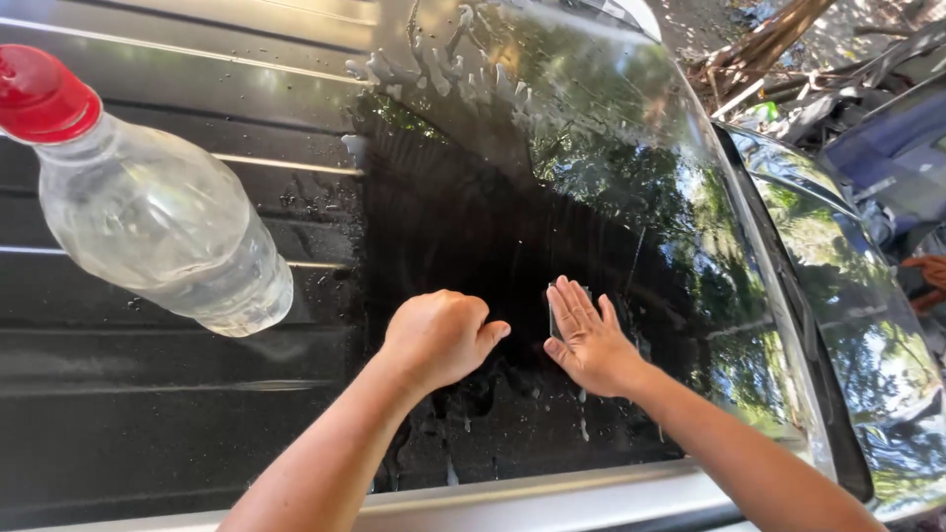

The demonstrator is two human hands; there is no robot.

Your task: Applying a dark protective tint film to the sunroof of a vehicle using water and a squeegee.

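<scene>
A small clear plastic scraper stands edge-on against the wet dark window film.

Two bare hands: the left hand curled into a fist, the right hand flat with fingers spread; one small clear squeegee under the right hand; one clear plastic bottle with one red cap; one wet tinted window.
</scene>
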